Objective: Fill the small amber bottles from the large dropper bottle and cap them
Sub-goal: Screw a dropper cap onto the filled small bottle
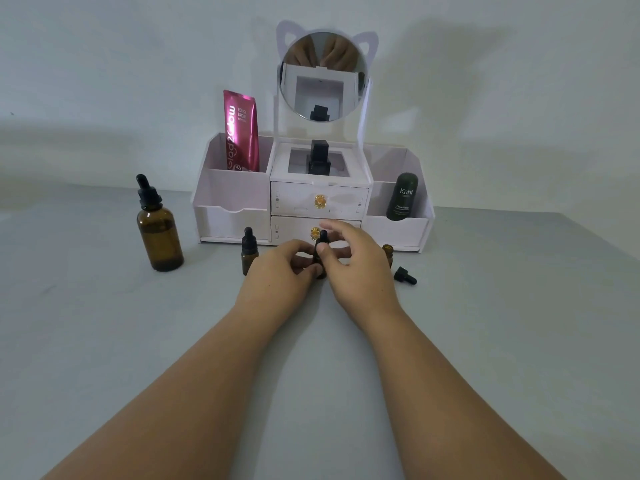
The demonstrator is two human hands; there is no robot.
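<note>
The large amber dropper bottle (159, 233) stands capped at the left of the table. A small capped amber bottle (248, 250) stands just left of my hands. Between my hands is another small amber bottle (321, 251). My left hand (280, 271) grips its body. My right hand (353, 261) pinches its black dropper cap (323, 237) with thumb and fingers. An uncapped small amber bottle (388, 252) stands behind my right hand, partly hidden. A loose black dropper cap (405, 275) lies on the table to its right.
A white cosmetic organizer (235, 209) with drawers and a round mirror (323, 76) stands right behind the bottles. It holds a pink tube (241, 133), a black bottle (318, 157) and a dark green Kahf stick (403, 197). The grey table (322, 375) stretches toward me.
</note>
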